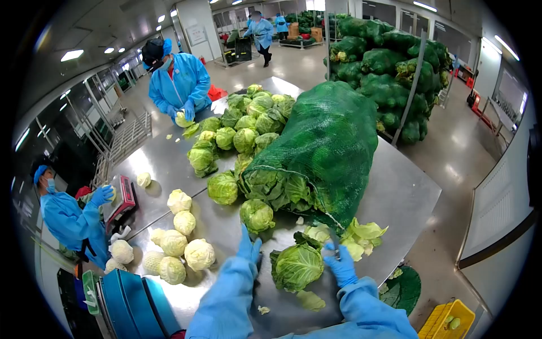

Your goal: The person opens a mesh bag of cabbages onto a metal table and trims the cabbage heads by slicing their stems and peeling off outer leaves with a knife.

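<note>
My left hand (pixel 248 247), in a blue glove, is just below a green cabbage (pixel 257 216) by the mouth of the sack, fingers stretched out and holding nothing. A leafy cabbage (pixel 297 268) lies on the metal table (pixel 398 189) between my two hands. To its right, my gloved right hand (pixel 340 264) is closed around what looks like a knife (pixel 334 243), its grey blade partly blurred. A green mesh sack (pixel 324 144) lies on its side, cabbages showing at its opening. Loose outer leaves (pixel 361 238) are beyond my right hand.
Trimmed pale cabbages (pixel 174 242) sit at the left, near a red scale (pixel 119 199) and blue bins (pixel 132 302). Untrimmed cabbages (pixel 245 121) pile up ahead. Two co-workers (pixel 180 85) (pixel 73 217) handle cabbages. A yellow crate (pixel 449 319) stands at lower right.
</note>
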Demonstrator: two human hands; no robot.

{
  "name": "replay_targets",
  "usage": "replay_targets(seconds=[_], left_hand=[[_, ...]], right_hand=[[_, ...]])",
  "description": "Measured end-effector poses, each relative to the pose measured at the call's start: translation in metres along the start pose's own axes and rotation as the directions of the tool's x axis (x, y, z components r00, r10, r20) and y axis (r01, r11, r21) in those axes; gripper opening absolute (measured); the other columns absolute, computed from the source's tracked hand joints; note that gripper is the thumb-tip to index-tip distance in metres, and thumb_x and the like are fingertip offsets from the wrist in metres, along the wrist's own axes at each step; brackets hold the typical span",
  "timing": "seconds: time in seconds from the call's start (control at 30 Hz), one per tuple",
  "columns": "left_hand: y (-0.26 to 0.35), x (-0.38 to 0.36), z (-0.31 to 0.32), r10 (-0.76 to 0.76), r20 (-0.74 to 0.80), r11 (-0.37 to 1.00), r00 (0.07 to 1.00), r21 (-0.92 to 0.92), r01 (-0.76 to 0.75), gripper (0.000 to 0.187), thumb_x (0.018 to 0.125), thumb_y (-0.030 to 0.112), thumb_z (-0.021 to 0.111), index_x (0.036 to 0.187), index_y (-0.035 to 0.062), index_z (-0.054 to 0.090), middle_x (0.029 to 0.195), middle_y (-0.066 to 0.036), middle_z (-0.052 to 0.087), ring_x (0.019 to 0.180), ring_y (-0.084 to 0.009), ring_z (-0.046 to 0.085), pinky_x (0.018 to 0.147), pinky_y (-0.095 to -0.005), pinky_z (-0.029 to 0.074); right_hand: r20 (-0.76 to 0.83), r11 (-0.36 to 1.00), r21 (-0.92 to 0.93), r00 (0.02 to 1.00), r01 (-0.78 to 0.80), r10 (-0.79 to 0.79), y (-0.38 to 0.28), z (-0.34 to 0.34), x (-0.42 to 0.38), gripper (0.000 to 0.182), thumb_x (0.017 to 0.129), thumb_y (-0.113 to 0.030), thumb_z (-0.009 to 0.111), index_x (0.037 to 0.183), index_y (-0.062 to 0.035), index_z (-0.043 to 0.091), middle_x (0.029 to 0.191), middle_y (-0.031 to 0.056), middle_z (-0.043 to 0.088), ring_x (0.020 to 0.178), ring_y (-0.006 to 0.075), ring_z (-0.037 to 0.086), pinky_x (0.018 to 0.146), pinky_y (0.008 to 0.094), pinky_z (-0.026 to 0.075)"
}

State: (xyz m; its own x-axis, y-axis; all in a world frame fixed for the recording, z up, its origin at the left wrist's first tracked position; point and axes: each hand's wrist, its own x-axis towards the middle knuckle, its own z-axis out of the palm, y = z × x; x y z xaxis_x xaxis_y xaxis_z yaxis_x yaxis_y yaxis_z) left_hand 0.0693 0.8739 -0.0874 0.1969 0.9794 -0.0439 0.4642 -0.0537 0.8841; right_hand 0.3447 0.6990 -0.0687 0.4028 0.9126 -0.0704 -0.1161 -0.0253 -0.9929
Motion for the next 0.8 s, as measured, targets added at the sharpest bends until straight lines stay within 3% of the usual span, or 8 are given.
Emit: replay_targets(seconds=[0.03,0.07,0.2,0.33,0.53,0.63,0.7,0.8], left_hand=[[-0.003,-0.018,-0.002,-0.172,0.143,0.969,0.975,0.201,0.142,0.059,0.091,0.017,0.055,0.145,0.0145,0.032,0.141,-0.022,0.038,0.132,-0.0361,0.035,0.103,-0.0386,0.039],[-0.031,-0.055,0.005,0.11,0.097,0.837,0.989,0.527,-0.145,0.052,0.092,0.019,0.053,0.143,0.0159,0.038,0.142,-0.022,0.04,0.135,-0.0373,0.031,0.109,-0.0448,0.03],[-0.082,-0.148,0.023,0.336,0.472,0.778,0.815,0.349,-0.522,0.057,0.093,0.045,0.045,0.138,0.0105,0.044,0.147,-0.018,0.034,0.14,-0.0371,0.024,0.115,-0.0523,0.014],[-0.004,-0.226,0.044,0.252,0.701,0.64,0.667,0.396,-0.658,0.09,0.08,0.067,0.052,0.144,0.0061,0.034,0.149,-0.019,0.03,0.14,-0.0378,0.024,0.112,-0.0535,0.018],[0.018,-0.235,0.193,0.411,0.685,0.418,0.602,0.445,-0.792,0.073,0.088,0.054,0.05,0.142,0.0058,0.038,0.15,-0.021,0.029,0.139,-0.0373,0.026,0.112,-0.0505,0.021],[0.065,-0.222,0.244,0.384,0.855,0.665,0.35,0.007,-0.747,0.06,0.092,0.042,0.051,0.139,0.0057,0.042,0.146,-0.022,0.033,0.137,-0.0374,0.029,0.111,-0.0466,0.025],[0.088,-0.214,0.264,0.481,0.857,0.602,0.184,-0.17,-0.78,0.055,0.092,0.037,0.053,0.136,0.0052,0.045,0.14,-0.022,0.042,0.131,-0.0358,0.038,0.108,-0.0439,0.03],[0.167,-0.168,0.197,0.371,0.926,0.886,0.073,-0.33,-0.325,0.051,0.091,0.033,0.059,0.131,0.0046,0.049,0.128,-0.017,0.053,0.117,-0.031,0.051,0.101,-0.0398,0.039]], right_hand=[[-0.04,0.985,-0.151,0.996,0.078,-0.085,0.015,-0.01,0.011,0.041,0.078,-0.009,0.071,0.118,-0.0068,0.06,0.11,0.0091,0.06,0.094,0.0208,0.059,0.083,0.0301,0.048],[-0.067,0.94,-0.309,0.982,0.147,-0.175,0.028,-0.024,0.024,0.04,0.077,-0.008,0.07,0.116,-0.0078,0.061,0.113,0.01,0.061,0.096,0.0227,0.059,0.084,0.0317,0.048],[0.051,0.452,-0.847,0.888,0.281,-0.456,0.024,-0.056,0.044,0.034,0.077,-0.012,0.067,0.111,-0.0123,0.065,0.123,0.0091,0.059,0.106,0.0313,0.056,0.092,0.0404,0.045],[-0.037,0.405,-0.914,0.985,0.035,-0.167,0.037,-0.04,0.032,0.031,0.078,-0.025,0.066,0.108,-0.0169,0.068,0.128,0.0007,0.058,0.114,0.0341,0.05,0.098,0.0435,0.039],[0.097,0.426,-0.871,0.935,0.245,-0.34,0.051,-0.05,-0.019,0.033,0.075,-0.018,0.067,0.108,-0.0165,0.069,0.117,0.0049,0.063,0.104,0.0318,0.055,0.091,0.0414,0.044],[0.097,0.51,-0.813,0.929,0.281,-0.356,0.039,-0.109,-0.042,0.034,0.073,-0.014,0.067,0.105,-0.0201,0.072,0.11,0.0063,0.065,0.092,0.029,0.059,0.086,0.0414,0.046],[0.143,0.285,-0.911,0.876,0.299,-0.46,0.013,-0.149,-0.065,0.034,0.071,-0.009,0.066,0.103,-0.0167,0.072,0.103,0.0077,0.066,0.085,0.0276,0.06,0.081,0.04,0.047],[-0.134,0.417,-0.909,0.957,-0.015,-0.258,0.009,-0.219,-0.1,0.032,0.076,-0.009,0.066,0.105,-0.0209,0.072,0.112,0.0058,0.065,0.101,0.0327,0.056,0.09,0.0413,0.043]])
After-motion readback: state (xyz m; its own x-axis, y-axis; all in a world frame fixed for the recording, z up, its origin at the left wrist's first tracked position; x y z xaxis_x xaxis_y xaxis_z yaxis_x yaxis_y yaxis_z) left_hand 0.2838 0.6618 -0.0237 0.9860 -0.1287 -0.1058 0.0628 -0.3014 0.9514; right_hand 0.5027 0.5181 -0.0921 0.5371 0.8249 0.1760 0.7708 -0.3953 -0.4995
